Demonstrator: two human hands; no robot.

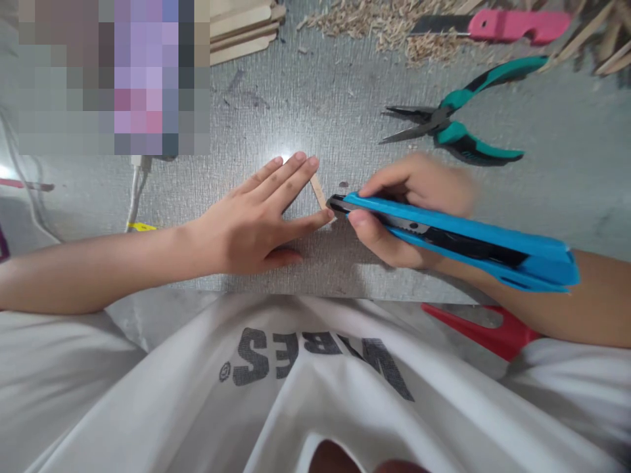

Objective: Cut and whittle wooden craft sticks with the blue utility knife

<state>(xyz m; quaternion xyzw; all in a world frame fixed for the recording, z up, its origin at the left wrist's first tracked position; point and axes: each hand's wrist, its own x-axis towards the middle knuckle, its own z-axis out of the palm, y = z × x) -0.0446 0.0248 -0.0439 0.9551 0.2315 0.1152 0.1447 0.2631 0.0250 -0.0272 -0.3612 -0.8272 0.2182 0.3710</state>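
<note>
My left hand [266,220] lies flat on the grey table with its fingers spread. Two of its fingertips press on a small, thin wooden stick piece [319,192], partly hidden under them. In my right hand [404,217] is a blue utility knife [458,240], gripped between thumb and fingers near its front end. The knife's tip touches or nearly touches the lower end of the stick piece, close to my left index fingertip; I cannot tell how far the blade sticks out.
Green-and-black needle-nose pliers [444,121] lie spread at the right. Beyond them are a pink cutter [517,26], wood shavings [365,23] and wooden sticks [244,29]. A white cable [134,197] runs at the left. Something red [488,328] shows below the table edge [315,289].
</note>
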